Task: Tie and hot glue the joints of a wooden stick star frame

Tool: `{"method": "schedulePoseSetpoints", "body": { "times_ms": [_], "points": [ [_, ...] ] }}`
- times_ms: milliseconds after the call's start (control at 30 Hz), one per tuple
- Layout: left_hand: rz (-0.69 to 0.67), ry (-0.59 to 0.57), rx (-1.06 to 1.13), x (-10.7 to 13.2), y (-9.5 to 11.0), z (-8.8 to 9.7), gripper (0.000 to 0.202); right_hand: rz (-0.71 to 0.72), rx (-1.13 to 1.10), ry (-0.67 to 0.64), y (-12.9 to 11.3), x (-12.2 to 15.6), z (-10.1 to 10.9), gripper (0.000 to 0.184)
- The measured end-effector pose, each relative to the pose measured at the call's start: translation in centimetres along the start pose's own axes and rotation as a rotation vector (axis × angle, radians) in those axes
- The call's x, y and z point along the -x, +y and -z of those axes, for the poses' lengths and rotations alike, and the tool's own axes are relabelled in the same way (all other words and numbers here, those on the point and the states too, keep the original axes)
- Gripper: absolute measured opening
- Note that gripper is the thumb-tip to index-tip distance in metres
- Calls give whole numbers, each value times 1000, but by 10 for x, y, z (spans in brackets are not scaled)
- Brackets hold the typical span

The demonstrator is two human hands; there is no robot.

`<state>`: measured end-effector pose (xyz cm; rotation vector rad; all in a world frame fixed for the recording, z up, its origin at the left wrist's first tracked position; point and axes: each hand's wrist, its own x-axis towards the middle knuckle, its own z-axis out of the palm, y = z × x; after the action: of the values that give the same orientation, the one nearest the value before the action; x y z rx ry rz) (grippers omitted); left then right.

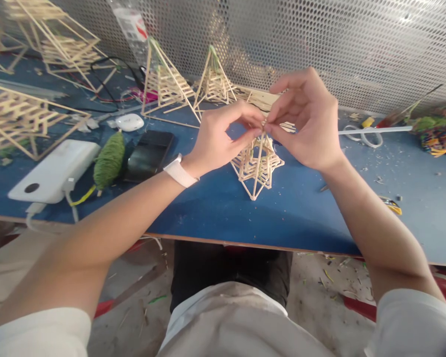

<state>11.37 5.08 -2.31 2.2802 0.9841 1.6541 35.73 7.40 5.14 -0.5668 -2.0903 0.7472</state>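
Note:
A small pyramid-shaped frame of thin wooden sticks (258, 168) stands on the blue table in front of me, with star-like layers of sticks inside it. At its peak my left hand (223, 131) is closed in a pinch, a white band on its wrist. Coming from the other side, my right hand (308, 121) pinches at the same peak with thumb and index finger, its other fingers curled loosely. The fingertips of both hands meet there and cover the tip. Whatever fine piece lies between the right fingers is too small to make out.
Two larger stick pyramids (167, 82) stand behind, before a perforated metal panel (319, 29). Leftward lie a black phone (150, 154), a green yarn bundle (109, 158), a white power bank (55, 171) and more stick frames (26, 116). Colourful thread (440, 131) lies far right.

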Motion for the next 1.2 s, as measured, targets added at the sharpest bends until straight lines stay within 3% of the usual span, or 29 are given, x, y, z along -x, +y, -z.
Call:
{"method": "schedulePoseSetpoints", "body": {
  "times_ms": [133,300,600,867,1067,1200],
  "points": [
    [50,36,22,2,0,-4,58,-58,14,15,-1,1,-2,56],
    [93,64,53,4,-4,-9,64,-35,-70,93,1,-1,-6,58],
    [121,84,31,8,7,-13,61,-83,-76,199,15,-3,-14,42],
    [150,78,10,6,15,-11,57,-37,91,203,-5,5,-19,25],
    [137,120,106,3,9,-13,58,-39,2,213,-14,6,-26,19],
    [155,105,204,-3,8,-8,59,-34,-63,246,-18,4,-25,25]
  ]
}}
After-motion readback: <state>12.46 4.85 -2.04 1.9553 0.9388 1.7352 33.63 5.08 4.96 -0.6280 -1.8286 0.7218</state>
